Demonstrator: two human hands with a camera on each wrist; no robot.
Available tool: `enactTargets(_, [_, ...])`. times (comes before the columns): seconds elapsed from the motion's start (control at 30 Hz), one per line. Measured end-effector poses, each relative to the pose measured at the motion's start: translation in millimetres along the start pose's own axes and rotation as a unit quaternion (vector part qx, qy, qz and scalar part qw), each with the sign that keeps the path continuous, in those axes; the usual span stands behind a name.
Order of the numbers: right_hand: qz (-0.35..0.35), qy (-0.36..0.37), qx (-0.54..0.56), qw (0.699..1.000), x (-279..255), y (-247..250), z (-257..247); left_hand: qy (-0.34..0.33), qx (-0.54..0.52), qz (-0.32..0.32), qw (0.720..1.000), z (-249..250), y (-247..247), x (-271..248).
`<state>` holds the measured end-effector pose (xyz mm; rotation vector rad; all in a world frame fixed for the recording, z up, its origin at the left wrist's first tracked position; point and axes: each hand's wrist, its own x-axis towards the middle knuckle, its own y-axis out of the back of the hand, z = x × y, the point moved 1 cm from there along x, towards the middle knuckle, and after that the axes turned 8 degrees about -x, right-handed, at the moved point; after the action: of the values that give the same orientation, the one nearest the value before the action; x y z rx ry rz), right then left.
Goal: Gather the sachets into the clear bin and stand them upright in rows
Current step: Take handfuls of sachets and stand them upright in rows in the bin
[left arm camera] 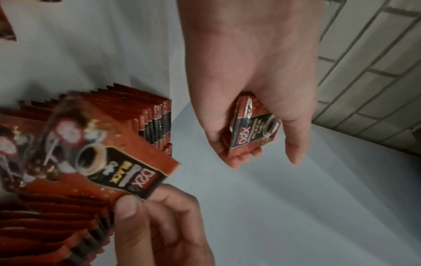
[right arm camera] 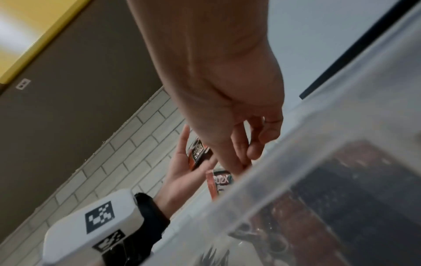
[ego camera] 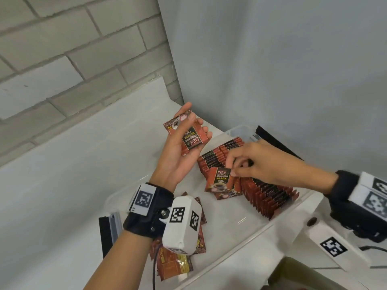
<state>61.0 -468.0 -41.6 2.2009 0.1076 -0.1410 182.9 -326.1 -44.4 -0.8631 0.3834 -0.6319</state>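
Two hands, two sachets, over a half-filled clear bin [ego camera: 247, 233].

The left hand [ego camera: 180, 151], palm up, cradles a sachet [ego camera: 188, 135] with thumb across it and fingers curled behind; just right of it, the right hand [ego camera: 266, 164] pinches the top corner of a second sachet [ego camera: 223, 184] between thumb and forefinger, so that it hangs below the fingertips above the rows [ego camera: 261, 193] standing on edge in the bin. Only the head view shows loose sachets [ego camera: 176, 262] lying flat under the left wrist, at the bin's near end; the left wrist view alone makes the "D2X Black" print readable; the right wrist view looks through the bin's cloudy wall. The bin sits on a white counter [ego camera: 73, 195] in a corner, with pale brick to the left and a plain grey wall behind.
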Motion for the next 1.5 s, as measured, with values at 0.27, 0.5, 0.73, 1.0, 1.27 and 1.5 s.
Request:
enactTargets(0.27, [0.034, 0.029, -0.212, 0.976, -1, -21, -3, 0.015, 0.135, -0.001, 0.991, 1, -5, -5])
enactTargets(0.5, [0.069, 0.061, -0.240, 0.966, -6, -23, -11, 0.023, 0.416, -0.031, 0.909, 24, -19, -11])
enactTargets(0.73, [-0.181, 0.017, -0.129, 0.975, -21, -54, -22, 0.124, 0.706, -0.208, 0.666, 37, -17, -25])
enactTargets(1.0, [-0.231, 0.030, -0.157, 0.960, -15, -55, -18, 0.274, 0.777, -0.306, 0.478, 11, -15, -42])
enactTargets(1.27, [-0.370, 0.048, -0.117, 0.921, -19, -40, -25, 0.388, 0.772, -0.383, 0.327, -16, -3, -53])
enactTargets(1.5, [-0.419, 0.056, -0.162, 0.891, -19, -40, -28, 0.410, 0.744, -0.391, 0.353, -13, 0, -53])
